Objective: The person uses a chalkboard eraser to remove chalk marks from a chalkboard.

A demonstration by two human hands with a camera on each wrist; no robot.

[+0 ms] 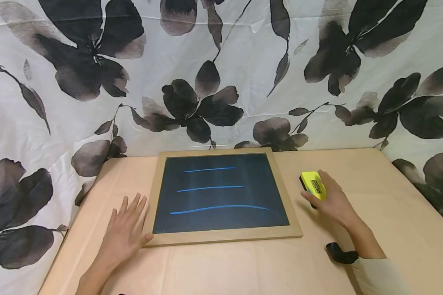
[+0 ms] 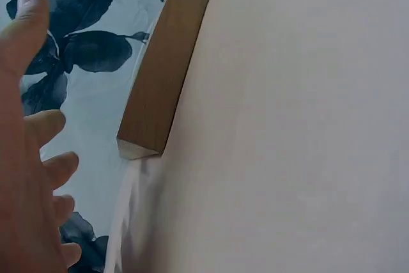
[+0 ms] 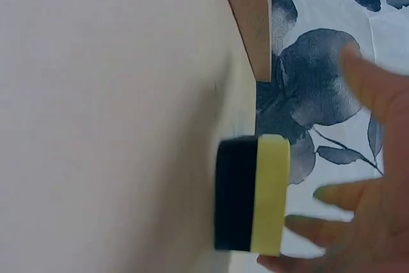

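Note:
A small blackboard (image 1: 221, 221) in a pale wooden frame lies on the table with three blue lines drawn across it. My left hand (image 1: 123, 233) is spread beside its lower left corner, the thumb touching the frame. In the left wrist view, that hand (image 2: 29, 158) appears beside the frame's edge (image 2: 163, 75). Right of the board is a yellow and black board eraser (image 1: 313, 184). My right hand (image 1: 336, 203) hovers around it, thumb and fingers apart. The right wrist view shows the eraser (image 3: 252, 193) just off the spread fingers of that hand (image 3: 364, 202).
A light wood-coloured table (image 1: 214, 270) extends around the board. Behind it hangs a white cloth (image 1: 262, 73) with dark flowers. A black wrist camera (image 1: 341, 253) is strapped near the right sleeve (image 1: 378, 274).

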